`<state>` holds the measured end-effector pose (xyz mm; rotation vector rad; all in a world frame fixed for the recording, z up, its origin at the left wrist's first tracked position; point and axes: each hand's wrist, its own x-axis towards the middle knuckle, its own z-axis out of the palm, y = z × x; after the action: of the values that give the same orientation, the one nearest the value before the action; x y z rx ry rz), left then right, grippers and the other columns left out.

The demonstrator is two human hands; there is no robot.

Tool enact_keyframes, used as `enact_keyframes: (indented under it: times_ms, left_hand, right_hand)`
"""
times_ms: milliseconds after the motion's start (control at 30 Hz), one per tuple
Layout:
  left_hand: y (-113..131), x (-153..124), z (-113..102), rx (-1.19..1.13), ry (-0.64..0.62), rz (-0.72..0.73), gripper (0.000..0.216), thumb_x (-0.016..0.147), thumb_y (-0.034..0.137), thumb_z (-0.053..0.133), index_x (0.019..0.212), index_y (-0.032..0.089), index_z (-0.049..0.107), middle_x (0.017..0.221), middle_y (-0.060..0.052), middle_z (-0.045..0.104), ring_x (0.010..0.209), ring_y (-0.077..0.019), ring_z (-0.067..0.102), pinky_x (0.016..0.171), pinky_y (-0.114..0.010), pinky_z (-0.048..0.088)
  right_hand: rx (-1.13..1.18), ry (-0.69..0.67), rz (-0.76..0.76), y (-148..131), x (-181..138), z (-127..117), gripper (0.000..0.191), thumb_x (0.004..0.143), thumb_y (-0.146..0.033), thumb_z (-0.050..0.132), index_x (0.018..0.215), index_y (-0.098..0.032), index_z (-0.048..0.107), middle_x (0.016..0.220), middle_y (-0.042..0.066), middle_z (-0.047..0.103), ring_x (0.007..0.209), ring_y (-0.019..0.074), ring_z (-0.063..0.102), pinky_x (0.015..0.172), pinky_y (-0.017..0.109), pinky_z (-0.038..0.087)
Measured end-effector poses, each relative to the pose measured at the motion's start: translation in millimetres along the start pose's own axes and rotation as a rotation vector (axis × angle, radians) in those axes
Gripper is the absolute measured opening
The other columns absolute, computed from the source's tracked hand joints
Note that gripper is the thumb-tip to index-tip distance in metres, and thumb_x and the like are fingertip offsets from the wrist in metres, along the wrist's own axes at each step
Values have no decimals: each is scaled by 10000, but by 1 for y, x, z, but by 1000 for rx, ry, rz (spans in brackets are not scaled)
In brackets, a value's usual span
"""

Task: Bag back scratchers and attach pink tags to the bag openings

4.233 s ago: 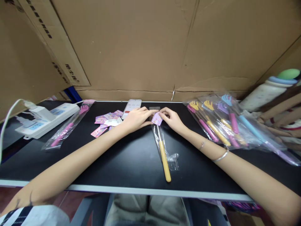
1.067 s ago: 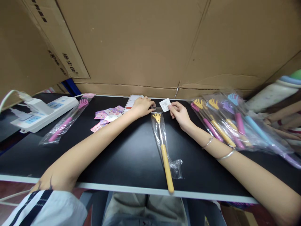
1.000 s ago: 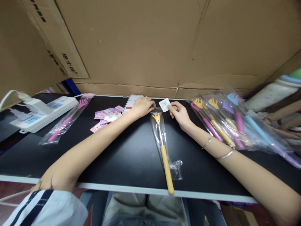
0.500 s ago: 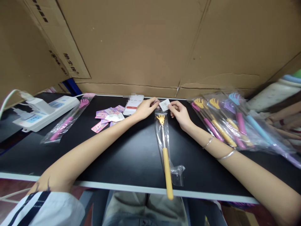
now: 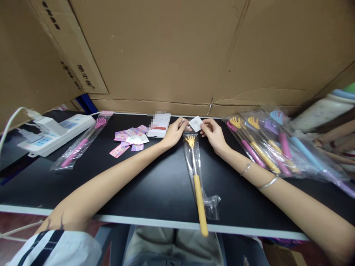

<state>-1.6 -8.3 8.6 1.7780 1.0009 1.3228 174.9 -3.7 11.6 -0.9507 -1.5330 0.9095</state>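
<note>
Head view, mid-frame: your left hand (image 5: pixel 174 135), pinching the bag (image 5: pixel 190 162), had brought it beside the card (image 5: pixel 195 123) pinched in your right hand (image 5: pixel 215 137).

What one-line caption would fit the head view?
Right hand pinches a white card beside the left hand, beyond a yellow back scratcher, its head in clear plastic.

A: Surface?
B: Black table (image 5: pixel 163 192), grey near edge (image 5: pixel 155 222).
A: On it, left to right?
B: Power strip (image 5: pixel 58 136), bagged pink scratcher (image 5: pixel 81 145), cards (image 5: pixel 130 136), phone (image 5: pixel 158 127), yellow scratcher (image 5: pixel 198 184) (handle past edge), bagged scratcher pile (image 5: pixel 273 147).
</note>
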Motion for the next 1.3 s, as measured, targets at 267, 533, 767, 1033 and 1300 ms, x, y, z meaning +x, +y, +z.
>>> enact_keyframes:
  times_ms: [267, 533, 767, 1033, 1300]
  left_hand:
    - [-9, 3, 0, -58, -18, -19, 147, 946, 270, 414, 993, 168, 509, 885, -54, 692, 871, -171, 680, 892, -333, 494]
    - [-8, 2, 1, -76, -15, -19, 178, 937, 296, 431, 1023, 169, 522, 818, -36, 692, 819, -169, 671, 842, -310, 504]
    - [-4, 2, 0, -21, 5, -26, 219, 951, 270, 384, 1044, 152, 545, 842, -46, 702, 806, -156, 657, 818, -291, 503]
    - [-7, 3, 0, -42, 26, -8, 253, 940, 274, 419, 1104, 154, 570, 1000, -59, 691, 840, -156, 666, 833, -283, 503]
    - [-13, 5, 0, -42, 43, 41, 223, 894, 239, 491, 1084, 150, 567, 978, -68, 695, 848, -162, 666, 849, -303, 513]
  right_hand:
    - [-37, 39, -75, -2, 12, 6, 284, 745, -460, 651, 844, -212, 554, 726, -16, 559, 594, 107, 509, 531, 230, 416]
    - [-78, 42, -161, 6, 24, 14, 220, 795, -421, 604, 862, -214, 569, 761, 4, 596, 663, 140, 546, 612, 277, 459]
    - [-90, 28, -174, 9, 22, 12, 187, 814, -383, 584, 881, -209, 583, 812, 25, 626, 689, 152, 570, 632, 297, 480]
    - [-158, 16, -250, 9, 21, 12, 203, 844, -368, 559, 913, -202, 654, 893, 54, 629, 745, 172, 574, 661, 319, 483]
    - [-343, 14, -399, -3, 14, 13, 271, 901, -401, 495, 922, -222, 697, 867, 62, 609, 855, 215, 564, 782, 378, 461]
